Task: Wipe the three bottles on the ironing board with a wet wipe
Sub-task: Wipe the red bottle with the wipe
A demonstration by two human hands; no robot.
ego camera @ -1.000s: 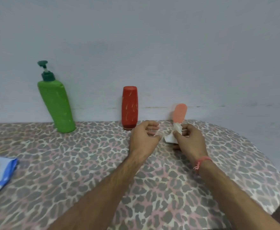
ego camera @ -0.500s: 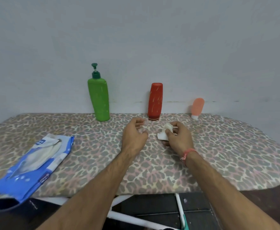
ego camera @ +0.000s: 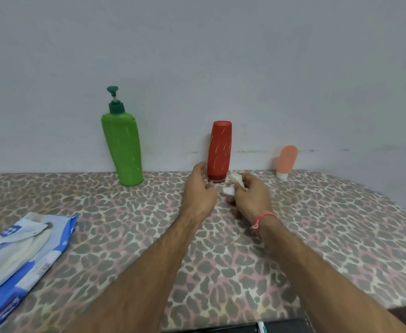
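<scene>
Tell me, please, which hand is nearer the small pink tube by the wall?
The right hand, holding the wet wipe, sits left of and nearer than the pink tube. The left hand lies farther left, beside the red bottle.

No readable text anywhere. Blue wipes pack (ego camera: 21,258), well left of the left hand's fingers (ego camera: 200,168): a small blue logo patch and print along its edge, all too blurred to read. Green bottle (ego camera: 122,150), red bottle (ego camera: 220,151), pink tube (ego camera: 286,159): no lettering visible.
</scene>
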